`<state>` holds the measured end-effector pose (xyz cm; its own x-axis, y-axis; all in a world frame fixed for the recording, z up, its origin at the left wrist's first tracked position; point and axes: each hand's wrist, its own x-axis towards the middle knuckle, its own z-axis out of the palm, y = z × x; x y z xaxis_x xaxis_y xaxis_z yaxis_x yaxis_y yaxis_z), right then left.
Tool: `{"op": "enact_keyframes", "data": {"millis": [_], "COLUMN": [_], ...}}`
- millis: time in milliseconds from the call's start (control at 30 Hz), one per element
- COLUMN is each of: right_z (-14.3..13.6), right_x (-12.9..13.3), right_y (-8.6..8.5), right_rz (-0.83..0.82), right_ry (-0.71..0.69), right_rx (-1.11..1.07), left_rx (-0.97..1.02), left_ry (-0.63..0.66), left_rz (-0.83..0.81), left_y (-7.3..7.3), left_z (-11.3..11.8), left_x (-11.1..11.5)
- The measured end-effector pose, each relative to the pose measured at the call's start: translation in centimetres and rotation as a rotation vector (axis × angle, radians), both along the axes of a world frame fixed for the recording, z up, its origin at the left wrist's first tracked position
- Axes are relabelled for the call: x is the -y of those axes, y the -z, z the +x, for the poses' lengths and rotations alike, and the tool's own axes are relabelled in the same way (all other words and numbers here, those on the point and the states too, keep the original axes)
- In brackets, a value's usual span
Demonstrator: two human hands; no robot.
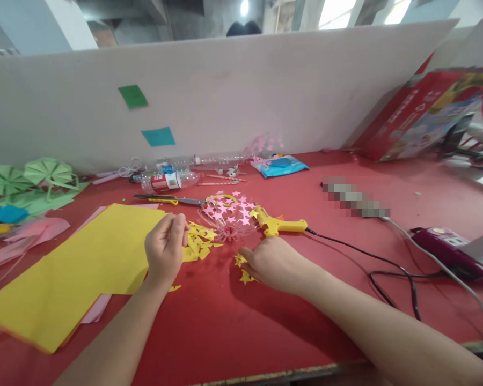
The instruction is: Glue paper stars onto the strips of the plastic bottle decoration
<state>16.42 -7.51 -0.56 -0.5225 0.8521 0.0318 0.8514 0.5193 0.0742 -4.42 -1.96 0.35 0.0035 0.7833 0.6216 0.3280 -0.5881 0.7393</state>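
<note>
My left hand (166,246) is closed, thumb pressed against the bent fingers, just left of a heap of yellow paper scraps (201,241); anything inside it is hidden. A small pile of yellow paper stars (246,275) lies under my right hand (270,262), whose index finger reaches out over it, apart from the thumb side. Between and beyond both hands stands a clear plastic piece with cut petals (230,231), with pink paper stars (231,206) about it. Right of this rests a yellow hot glue gun (284,225), a yellow star near its nozzle.
Yellow paper sheets (92,262) cover the left side. Scissors (173,200), a plastic bottle (171,181) and a blue packet (279,165) lie farther back. Cables, a pixelated object (356,199) and a purple case (453,249) occupy the right. A white partition (225,91) stands behind.
</note>
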Motion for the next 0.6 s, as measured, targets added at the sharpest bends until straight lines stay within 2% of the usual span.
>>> {"op": "enact_keyframes", "data": {"millis": [300, 600], "right_z": [-0.44, -0.68], "right_x": [-0.27, -0.15], "right_y": [0.33, -0.21], "right_rz": [-0.036, -0.011], "right_ry": [0.036, 0.044], "right_rx": [-0.002, -0.059], "left_rx": [0.063, -0.02], "left_ry": [0.034, 0.053], "left_rz": [-0.033, -0.014], "left_y": [0.02, 0.02], "left_z": [-0.05, -0.07], "left_x": [-0.11, 0.11]}}
